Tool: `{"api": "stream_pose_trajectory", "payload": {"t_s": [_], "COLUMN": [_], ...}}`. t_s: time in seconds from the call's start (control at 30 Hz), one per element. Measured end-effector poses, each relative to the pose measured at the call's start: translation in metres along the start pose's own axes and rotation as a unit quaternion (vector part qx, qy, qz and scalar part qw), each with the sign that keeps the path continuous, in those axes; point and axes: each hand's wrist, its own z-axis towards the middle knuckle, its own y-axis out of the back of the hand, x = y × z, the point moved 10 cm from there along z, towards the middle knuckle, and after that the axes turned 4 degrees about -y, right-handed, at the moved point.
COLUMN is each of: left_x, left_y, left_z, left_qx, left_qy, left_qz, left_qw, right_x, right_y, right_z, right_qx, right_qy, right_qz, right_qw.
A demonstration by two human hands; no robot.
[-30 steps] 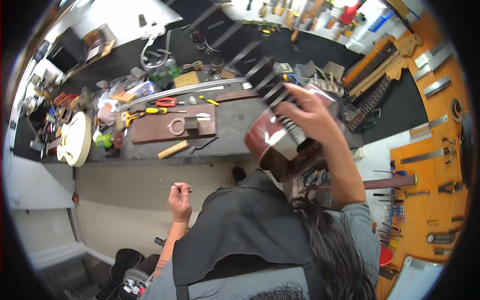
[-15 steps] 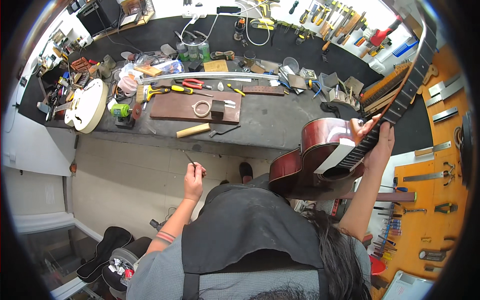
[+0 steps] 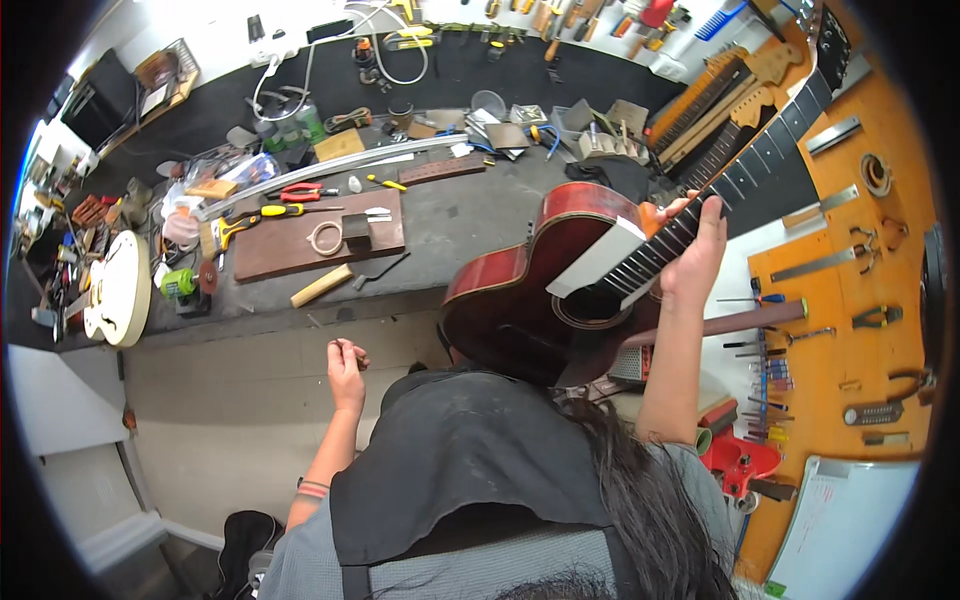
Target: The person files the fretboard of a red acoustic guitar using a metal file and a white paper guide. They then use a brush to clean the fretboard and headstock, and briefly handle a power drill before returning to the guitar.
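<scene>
A dark red acoustic guitar [image 3: 505, 325] leans against my lap, its neck rising to the upper right. My right hand [image 3: 693, 262] is wrapped round the guitar neck near the body, with fingers behind and thumb at the fretboard [image 3: 770, 160] edge. A white strip [image 3: 600, 258] lies along the fretboard end, beside the soundhole. My left hand [image 3: 346, 378] hangs over the floor in front of the bench, closed on a thin pointed tool [image 3: 316, 321]. The tool is blurred and its exact kind is unclear.
The dark workbench [image 3: 450, 225] carries a brown board [image 3: 285, 240], red pliers [image 3: 305, 191], a wooden block [image 3: 322, 286] and a green-bodied grinder [image 3: 180, 284]. A cream guitar body [image 3: 120, 290] lies at its left end. Tools hang on an orange wall panel [image 3: 830, 310] at right.
The view has swung to the right. The guitar neck has tipped lower and more of the soundhole shows. My right hand still grips the neck; my left still holds the thin tool.
</scene>
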Motion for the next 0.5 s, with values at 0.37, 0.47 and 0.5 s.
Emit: {"api": "stream_pose_trajectory", "payload": {"t_s": [0.37, 0.47, 0.5], "left_x": [0.002, 0.016, 0.015], "left_y": [0.015, 0.021, 0.019], "left_z": [-0.014, -0.014, -0.013], "left_qx": [-0.016, -0.009, -0.002], "left_qy": [0.015, 0.015, 0.011], "left_qz": [0.037, 0.019, 0.010], "left_qw": [0.999, 1.000, 1.000], "right_x": [-0.002, 0.004, 0.007], "right_y": [0.011, 0.004, 0.000], "right_z": [-0.004, -0.005, -0.005], "right_qx": [-0.005, 0.036, 0.059], "right_qy": [0.021, 0.018, 0.018], "right_qz": [0.025, 0.028, 0.036], "right_qw": [0.999, 0.999, 0.997]}}
